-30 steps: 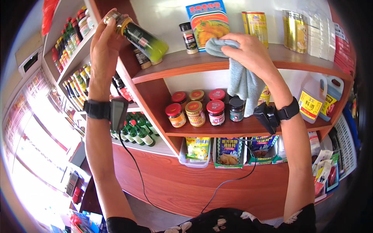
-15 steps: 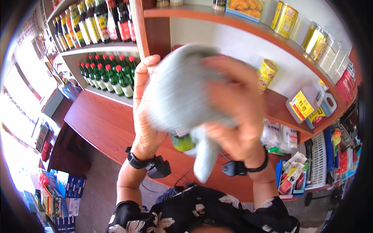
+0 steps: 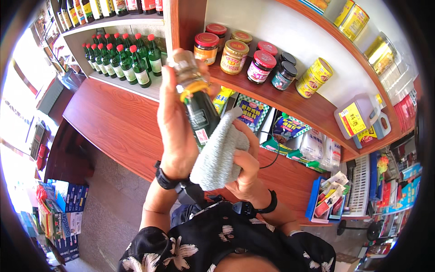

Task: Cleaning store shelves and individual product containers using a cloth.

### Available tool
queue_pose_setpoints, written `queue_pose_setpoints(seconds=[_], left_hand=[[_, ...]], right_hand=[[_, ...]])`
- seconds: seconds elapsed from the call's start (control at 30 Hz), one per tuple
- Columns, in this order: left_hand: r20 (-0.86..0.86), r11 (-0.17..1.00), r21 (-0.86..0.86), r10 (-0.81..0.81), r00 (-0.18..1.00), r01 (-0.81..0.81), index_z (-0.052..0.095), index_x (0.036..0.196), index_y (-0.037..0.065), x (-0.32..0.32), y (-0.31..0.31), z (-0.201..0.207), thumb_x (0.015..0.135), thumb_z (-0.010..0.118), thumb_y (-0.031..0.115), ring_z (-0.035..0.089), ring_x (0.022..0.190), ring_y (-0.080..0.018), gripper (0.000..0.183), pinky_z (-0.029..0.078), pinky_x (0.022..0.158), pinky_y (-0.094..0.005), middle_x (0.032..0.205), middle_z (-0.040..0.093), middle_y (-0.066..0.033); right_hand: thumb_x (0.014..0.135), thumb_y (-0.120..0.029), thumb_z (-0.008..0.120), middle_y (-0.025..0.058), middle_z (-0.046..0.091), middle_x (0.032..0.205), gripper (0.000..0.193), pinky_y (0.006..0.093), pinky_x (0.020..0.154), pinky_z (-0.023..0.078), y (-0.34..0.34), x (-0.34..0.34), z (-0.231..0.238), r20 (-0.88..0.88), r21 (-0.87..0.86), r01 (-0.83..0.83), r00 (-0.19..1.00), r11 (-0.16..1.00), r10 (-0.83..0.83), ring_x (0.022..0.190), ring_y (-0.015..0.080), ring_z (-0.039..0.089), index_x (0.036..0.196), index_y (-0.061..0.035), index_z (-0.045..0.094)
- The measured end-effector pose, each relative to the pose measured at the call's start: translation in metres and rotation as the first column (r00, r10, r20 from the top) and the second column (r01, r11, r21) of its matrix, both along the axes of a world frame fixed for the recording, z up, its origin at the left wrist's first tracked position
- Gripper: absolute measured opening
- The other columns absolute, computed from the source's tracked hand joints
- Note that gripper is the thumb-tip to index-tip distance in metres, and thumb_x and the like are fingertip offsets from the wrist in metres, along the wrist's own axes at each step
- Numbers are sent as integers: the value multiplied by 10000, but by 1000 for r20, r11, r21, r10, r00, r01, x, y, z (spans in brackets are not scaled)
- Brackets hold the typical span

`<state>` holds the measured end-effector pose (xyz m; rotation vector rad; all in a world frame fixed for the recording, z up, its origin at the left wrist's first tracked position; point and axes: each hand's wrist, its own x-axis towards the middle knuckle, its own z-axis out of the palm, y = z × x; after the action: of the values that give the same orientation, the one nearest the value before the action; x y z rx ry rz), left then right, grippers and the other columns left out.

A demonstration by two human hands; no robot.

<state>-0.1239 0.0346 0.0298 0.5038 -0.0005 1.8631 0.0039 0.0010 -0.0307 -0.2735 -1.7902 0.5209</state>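
Note:
My left hand (image 3: 171, 131) is closed around a dark green glass bottle (image 3: 199, 111) with a yellow collar and a clear-looking top. The bottle is held tilted, its top pointing toward the shelves, in front of the wooden counter. In my right hand (image 3: 248, 170) is a bunched grey cloth (image 3: 217, 161), gripped between fingers and thumb. The cloth lies against the lower end of the bottle and hides its base.
Several lidded jars (image 3: 234, 57) and stacked yellow cans (image 3: 313, 78) stand on the shelf ahead. Green bottles with red caps (image 3: 118, 63) fill the left shelf. A plastic jug (image 3: 355, 119) and a blue box (image 3: 327, 199) are at right. The counter (image 3: 113, 122) extends left.
The cloth, spread wide and blurred over the bottle before, is now bunched lower in my right hand. The bottle's neck and side have come into sight. The view has shifted, showing the jars.

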Motion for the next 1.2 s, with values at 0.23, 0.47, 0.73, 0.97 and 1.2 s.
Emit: queue_pose_setpoints(seconds=[0.23, 0.47, 0.73, 0.97, 1.2], left_hand=[[-277, 999, -7, -40, 960, 40, 229, 1433, 200, 23, 0, -12, 1011, 293, 424, 628, 854, -219, 483, 552, 685, -318, 1190, 532, -127], [-293, 971, 140, -144, 945, 192, 59, 1500, 208, 26, 5, -13, 940, 338, 320, 479, 1197, -422, 637, 474, 919, -515, 1475, 247, -216], [-417, 988, 95, -73, 906, 123, 39, 1499, 190, 35, 6, -21, 787, 586, 27, 442, 1244, -402, 913, 470, 954, -527, 1471, 231, -232], [-502, 990, 46, -91, 860, 132, 117, 1469, 20, 39, 5, -34, 828, 666, 125, 421, 1282, -341, 851, 393, 1036, -473, 1415, 355, -239], [-497, 969, -69, -240, 834, 238, 173, 1437, 3, 45, -6, -29, 822, 682, 189, 443, 1247, -402, 819, 405, 1016, -483, 1355, 392, -303]], right_hand=[[820, -99, 652, 256, 511, 1216, 616, 405, 848, 489, 0, 13, -14, 155, -89, 407, 907, 909, -392, 1001, 329, 586, 1338, -27, 326], [920, -492, 471, 217, 587, 1032, 671, 347, 642, 529, -19, 28, -11, -385, -720, -297, 923, 628, -5, 769, 236, 617, 1286, 62, 376], [968, -473, 378, 241, 581, 1054, 608, 326, 648, 543, -17, 45, -19, -546, -709, -506, 835, 491, 72, 814, 232, 624, 1339, -2, 279], [910, -677, 222, 145, 589, 829, 792, 285, 549, 461, -23, 45, -15, -451, -822, -386, 890, 419, -64, 647, 177, 572, 1200, 19, 464], [959, -554, 302, 201, 605, 884, 644, 303, 601, 521, -26, 52, -22, -588, -749, -543, 809, 380, -1, 693, 209, 617, 1282, 1, 350]])
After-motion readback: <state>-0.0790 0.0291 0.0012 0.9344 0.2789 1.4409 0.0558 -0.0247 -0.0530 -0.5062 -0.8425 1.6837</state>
